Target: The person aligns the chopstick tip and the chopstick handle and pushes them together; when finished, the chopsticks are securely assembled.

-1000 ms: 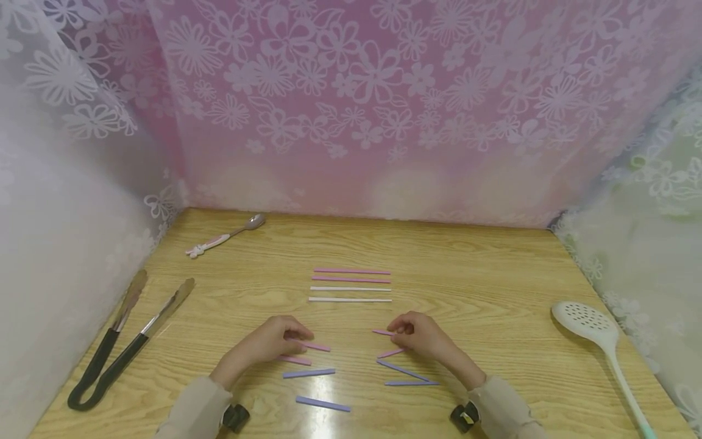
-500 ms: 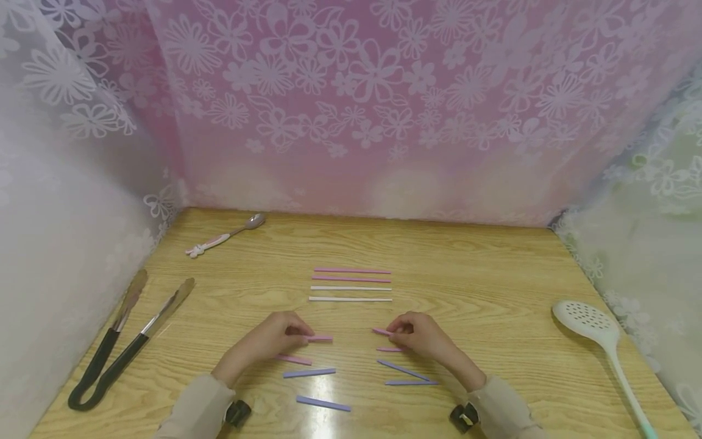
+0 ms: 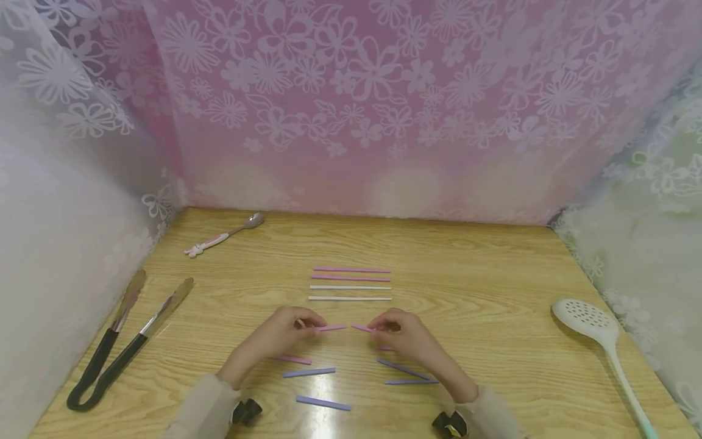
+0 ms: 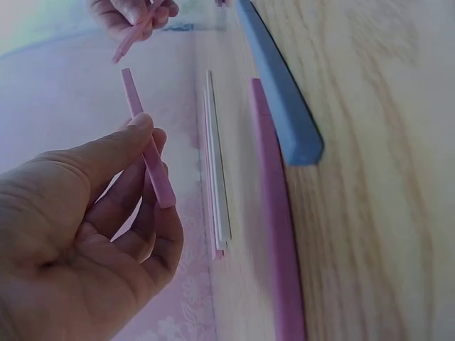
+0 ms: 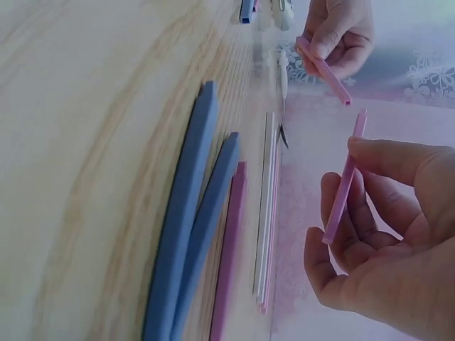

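While your left hand [image 3: 280, 334] pinches one pink stick [image 3: 332, 328] above the table [image 3: 471, 274], your right hand [image 3: 408, 336] pinches a second pink stick [image 3: 361, 327], tips facing, just apart, between your hands.

Left sleeve [image 3: 204, 402] and right sleeve [image 3: 493, 416]: both pale beige, plain, ending short of the wrist. Left hand [image 3: 282, 332] and right hand [image 3: 403, 334]: bare. Left wrist unit [image 3: 248, 412] and right wrist unit [image 3: 446, 422]: black, compact, blocky, seated beside the cuffs. Right wrist unit bears a small yellowish mark; fine detail unreadable.
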Motion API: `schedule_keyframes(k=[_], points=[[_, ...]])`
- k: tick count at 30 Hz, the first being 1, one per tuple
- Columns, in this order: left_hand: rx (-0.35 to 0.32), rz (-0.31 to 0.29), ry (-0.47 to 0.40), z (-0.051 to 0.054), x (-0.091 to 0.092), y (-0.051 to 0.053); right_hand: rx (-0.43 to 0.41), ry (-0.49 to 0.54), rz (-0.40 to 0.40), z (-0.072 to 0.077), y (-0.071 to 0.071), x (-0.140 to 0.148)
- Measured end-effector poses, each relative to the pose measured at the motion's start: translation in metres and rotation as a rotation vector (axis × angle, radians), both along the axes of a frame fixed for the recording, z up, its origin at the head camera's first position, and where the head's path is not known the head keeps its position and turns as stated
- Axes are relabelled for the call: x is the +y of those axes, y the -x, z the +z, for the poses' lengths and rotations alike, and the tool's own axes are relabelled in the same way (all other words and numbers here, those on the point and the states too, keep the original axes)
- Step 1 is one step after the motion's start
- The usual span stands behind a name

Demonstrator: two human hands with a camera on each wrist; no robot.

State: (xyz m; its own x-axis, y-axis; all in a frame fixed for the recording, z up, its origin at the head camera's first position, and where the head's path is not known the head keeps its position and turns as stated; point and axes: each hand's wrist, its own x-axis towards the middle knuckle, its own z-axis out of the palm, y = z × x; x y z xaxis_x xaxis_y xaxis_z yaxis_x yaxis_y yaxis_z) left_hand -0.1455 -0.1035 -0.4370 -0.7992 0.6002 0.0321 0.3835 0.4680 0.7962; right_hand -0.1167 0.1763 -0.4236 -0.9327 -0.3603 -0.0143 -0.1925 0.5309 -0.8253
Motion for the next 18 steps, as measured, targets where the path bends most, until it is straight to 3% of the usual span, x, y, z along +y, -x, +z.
schedule_keyframes(k=[12,18], points=[[0.017,0.01,-0.011,0.0058,0.007,-0.0001,0.026,-0.009,0.004,0.002,-0.0006,-0.0034],[0.022,0.011,-0.027,0.0069,0.0081,-0.0018,0.096,0.008,-0.011,-0.0014,-0.002,-0.0025]])
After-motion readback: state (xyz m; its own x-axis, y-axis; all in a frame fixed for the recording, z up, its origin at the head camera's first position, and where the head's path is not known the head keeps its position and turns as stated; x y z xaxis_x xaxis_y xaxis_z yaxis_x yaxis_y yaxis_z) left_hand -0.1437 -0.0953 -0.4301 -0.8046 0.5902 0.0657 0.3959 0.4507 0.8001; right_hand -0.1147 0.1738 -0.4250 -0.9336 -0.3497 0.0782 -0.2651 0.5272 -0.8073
